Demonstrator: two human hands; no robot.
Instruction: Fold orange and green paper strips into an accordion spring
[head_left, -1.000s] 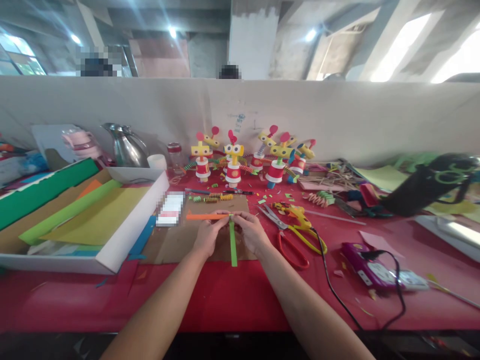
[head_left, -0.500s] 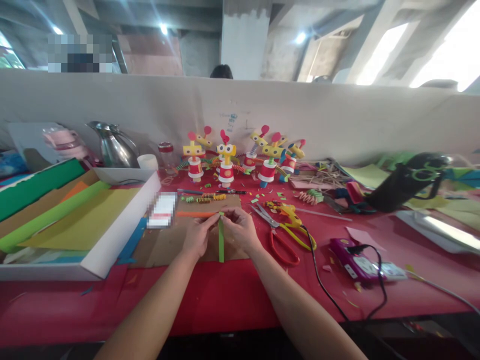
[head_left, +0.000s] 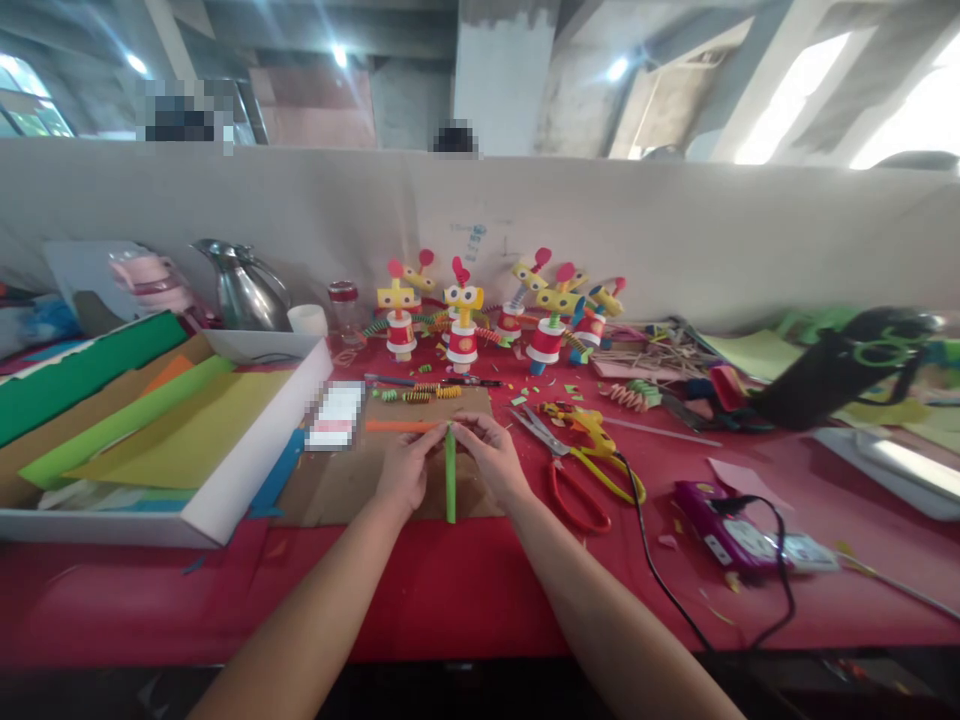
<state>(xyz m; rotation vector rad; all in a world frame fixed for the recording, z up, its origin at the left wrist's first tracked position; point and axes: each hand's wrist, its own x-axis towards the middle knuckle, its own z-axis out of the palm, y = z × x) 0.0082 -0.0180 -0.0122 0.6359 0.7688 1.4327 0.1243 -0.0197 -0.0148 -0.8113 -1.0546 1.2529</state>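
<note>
I see both hands meeting at the strips' crossing: left hand (head_left: 405, 470) and right hand (head_left: 491, 455) pinch it — green strip (head_left: 450, 485) runs toward me, orange strip (head_left: 397, 426) leftward, on counter (head_left: 450, 590) cardboard.

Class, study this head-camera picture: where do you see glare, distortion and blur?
Head view: window glare washes out the upper right; the wide lens bows the partition; both hands pinch the green paper strip sharply at centre, while the black bag near the edge looks soft.

- The orange strip (head_left: 397, 426) is now seen shorter on the left side of the hands than one second ago.
- The green strip (head_left: 450, 487) is kept hanging as before.
</note>
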